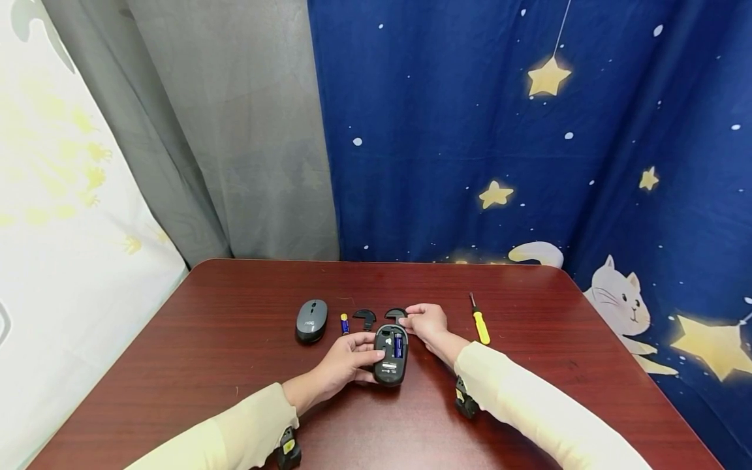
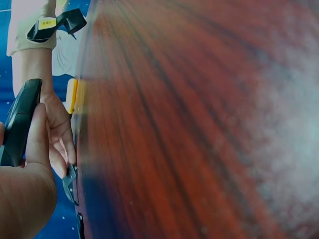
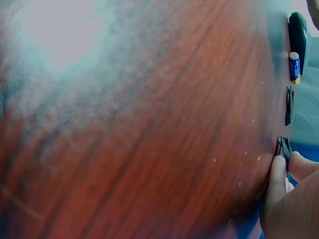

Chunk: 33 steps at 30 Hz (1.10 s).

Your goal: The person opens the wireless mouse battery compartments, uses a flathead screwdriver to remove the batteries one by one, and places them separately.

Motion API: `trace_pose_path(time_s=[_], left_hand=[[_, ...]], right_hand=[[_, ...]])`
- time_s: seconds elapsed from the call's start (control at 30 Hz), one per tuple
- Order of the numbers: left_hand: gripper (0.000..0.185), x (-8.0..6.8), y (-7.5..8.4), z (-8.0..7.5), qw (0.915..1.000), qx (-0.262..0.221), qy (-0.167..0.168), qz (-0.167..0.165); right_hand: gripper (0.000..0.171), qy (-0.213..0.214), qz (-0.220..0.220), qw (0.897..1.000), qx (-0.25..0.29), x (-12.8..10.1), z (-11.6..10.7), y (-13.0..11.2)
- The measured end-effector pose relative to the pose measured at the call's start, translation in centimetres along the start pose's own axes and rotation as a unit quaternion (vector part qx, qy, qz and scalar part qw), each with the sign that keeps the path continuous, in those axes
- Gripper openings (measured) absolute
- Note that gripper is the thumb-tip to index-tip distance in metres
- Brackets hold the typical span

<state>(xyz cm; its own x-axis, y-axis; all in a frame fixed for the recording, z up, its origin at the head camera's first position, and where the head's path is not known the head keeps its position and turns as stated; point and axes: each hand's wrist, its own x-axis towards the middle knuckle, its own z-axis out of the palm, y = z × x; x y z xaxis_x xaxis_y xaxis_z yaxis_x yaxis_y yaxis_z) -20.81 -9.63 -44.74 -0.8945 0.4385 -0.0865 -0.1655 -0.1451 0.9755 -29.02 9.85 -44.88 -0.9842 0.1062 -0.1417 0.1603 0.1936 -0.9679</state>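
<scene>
Mouse base (image 1: 390, 354), turned underside up with a blue battery (image 1: 398, 344) sitting in its open compartment, is lying near the middle of the dark red surface (image 1: 205, 339) in the head view. The left hand (image 1: 346, 362) is gripping its left edge with curled fingers. The right hand (image 1: 427, 322) is pinching a small black cover piece (image 1: 396, 314) just behind the base. A grey mouse shell (image 1: 311, 320), a loose battery (image 1: 344, 323) and another black piece (image 1: 365, 318) are lying in a row to the left; a yellow screwdriver (image 1: 480, 321) is lying to the right.

From the left wrist, the mouse base (image 2: 20, 122) is showing edge-on under the left thumb, with the right hand (image 2: 57, 134) beyond it.

From the right wrist, the right hand's fingertips (image 3: 278, 167) are closing on the cover piece (image 3: 282, 147), with the loose battery (image 3: 294, 67) farther off.
</scene>
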Motion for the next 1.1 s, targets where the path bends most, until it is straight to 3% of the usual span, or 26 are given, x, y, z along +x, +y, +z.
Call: trace_pose_path(time_s=[0.57, 1.1], left_hand=[[0.049, -0.03, -0.09, -0.2, 1.0, -0.004, -0.006, 0.004], [0.048, -0.08, -0.07, -0.02, 0.9999, -0.01, -0.005, 0.006]], right_hand=[[0.022, 0.025, -0.005, 0.999, -0.033, 0.31, 0.28, -0.03], [0.022, 0.026, -0.007, 0.999, -0.022, 0.3, 0.12, 0.12]])
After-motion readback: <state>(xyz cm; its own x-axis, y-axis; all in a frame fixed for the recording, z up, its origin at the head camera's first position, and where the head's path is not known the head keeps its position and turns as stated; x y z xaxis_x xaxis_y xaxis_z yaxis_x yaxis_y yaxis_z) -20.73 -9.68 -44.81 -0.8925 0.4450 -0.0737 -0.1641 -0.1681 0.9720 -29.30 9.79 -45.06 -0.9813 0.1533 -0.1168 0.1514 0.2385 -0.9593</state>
